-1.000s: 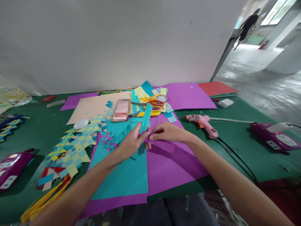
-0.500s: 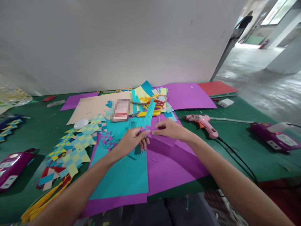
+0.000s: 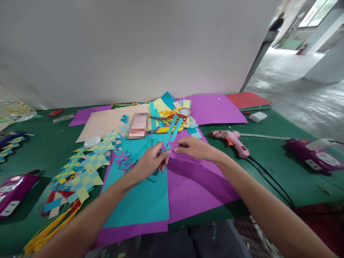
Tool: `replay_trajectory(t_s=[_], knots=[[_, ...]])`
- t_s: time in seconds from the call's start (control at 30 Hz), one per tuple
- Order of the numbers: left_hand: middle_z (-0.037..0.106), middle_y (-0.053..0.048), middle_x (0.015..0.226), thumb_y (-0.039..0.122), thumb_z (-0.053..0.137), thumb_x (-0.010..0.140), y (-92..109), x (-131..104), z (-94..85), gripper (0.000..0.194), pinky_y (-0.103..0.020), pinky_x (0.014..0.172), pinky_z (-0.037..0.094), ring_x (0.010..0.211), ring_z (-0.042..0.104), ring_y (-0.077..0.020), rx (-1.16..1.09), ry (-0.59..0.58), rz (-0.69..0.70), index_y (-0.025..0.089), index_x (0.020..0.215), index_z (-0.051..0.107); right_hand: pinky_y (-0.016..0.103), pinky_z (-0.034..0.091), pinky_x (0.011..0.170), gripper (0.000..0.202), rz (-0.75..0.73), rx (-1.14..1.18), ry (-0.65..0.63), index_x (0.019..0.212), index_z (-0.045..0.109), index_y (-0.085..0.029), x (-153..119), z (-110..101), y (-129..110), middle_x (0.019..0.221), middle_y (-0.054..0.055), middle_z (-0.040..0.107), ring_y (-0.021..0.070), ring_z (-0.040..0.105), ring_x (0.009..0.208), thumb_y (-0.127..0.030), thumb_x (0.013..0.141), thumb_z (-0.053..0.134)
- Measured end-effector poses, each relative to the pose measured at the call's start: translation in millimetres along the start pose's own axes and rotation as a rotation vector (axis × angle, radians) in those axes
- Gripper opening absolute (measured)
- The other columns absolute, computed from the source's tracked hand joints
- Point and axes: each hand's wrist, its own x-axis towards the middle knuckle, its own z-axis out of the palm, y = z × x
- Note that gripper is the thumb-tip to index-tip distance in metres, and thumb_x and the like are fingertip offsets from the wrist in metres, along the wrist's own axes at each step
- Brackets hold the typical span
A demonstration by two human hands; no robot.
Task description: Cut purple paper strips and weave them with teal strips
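Note:
Between my two hands are woven paper strips, with two turquoise strips [image 3: 176,129] pointing away from me and purple strips [image 3: 185,156] crossing them. My left hand [image 3: 156,157] pinches the left side of the weave between thumb and fingers. On the other side, my right hand [image 3: 192,147] grips the purple strips with its fingertips. Under the hands lie a turquoise sheet [image 3: 139,200] and a purple sheet [image 3: 199,193]. A small purple and turquoise checkered piece [image 3: 124,159] rests left of my left hand.
Scissors [image 3: 181,117] and a yellow-handled cutter [image 3: 166,130] lie behind the hands. A pink glue gun [image 3: 232,139] with a cord is at the right, near a purple power strip [image 3: 314,156]. Checkered woven pieces [image 3: 88,172] and yellow tassels [image 3: 51,231] lie to the left.
The turquoise strips, close together before, now stand apart as two separate strips with a gap. My hands have barely shifted and keep their hold.

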Motion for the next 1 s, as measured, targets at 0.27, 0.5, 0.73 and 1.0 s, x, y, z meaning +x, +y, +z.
replay_trajectory(t_s=[0.27,0.5,0.73,1.0], knots=[[0.041,0.009,0.056,0.038,0.046,0.092,4,-3,2.4,0.021,-0.021,0.047,0.029,0.047,0.035,-0.0079,0.009,0.021,0.002,0.022,0.087,0.034,0.025,0.025,0.054,0.036,-0.006,0.103,0.048,0.061,0.047,-0.017,-1,2,-3,0.059,-0.005,0.035,0.0086,0.033,0.058,-0.04,0.089,0.048],[0.031,0.009,0.061,0.04,0.045,0.093,0,-6,4.9,0.031,-0.023,0.05,0.027,0.053,0.032,-0.0095,-0.04,-0.041,-0.078,0.018,0.112,0.036,0.024,0.027,0.054,0.036,-0.06,0.049,-0.002,0.058,0.049,-0.016,-1,3,1,0.057,-0.005,0.04,0.008,0.036,0.056,-0.036,0.089,0.049],[0.035,0.011,0.056,0.042,0.047,0.092,1,-7,4.2,0.062,-0.021,0.047,0.027,0.049,0.034,-0.0088,-0.054,-0.038,-0.099,0.016,0.14,0.018,0.023,0.041,0.058,0.031,-0.002,0.189,-0.1,0.068,0.064,-0.015,-3,3,-4,0.065,0.002,0.067,0.0121,0.059,0.061,-0.035,0.088,0.053],[0.063,0.0,0.066,0.046,0.052,0.089,3,-2,1.6,0.029,-0.023,0.046,0.04,0.046,0.054,-0.0109,0.062,0.14,0.019,0.017,0.093,0.054,0.022,0.038,0.055,0.032,-0.004,0.113,0.04,0.062,0.063,-0.015,-5,-6,-10,0.062,0.001,0.064,0.0098,0.054,0.057,-0.03,0.088,0.054]])
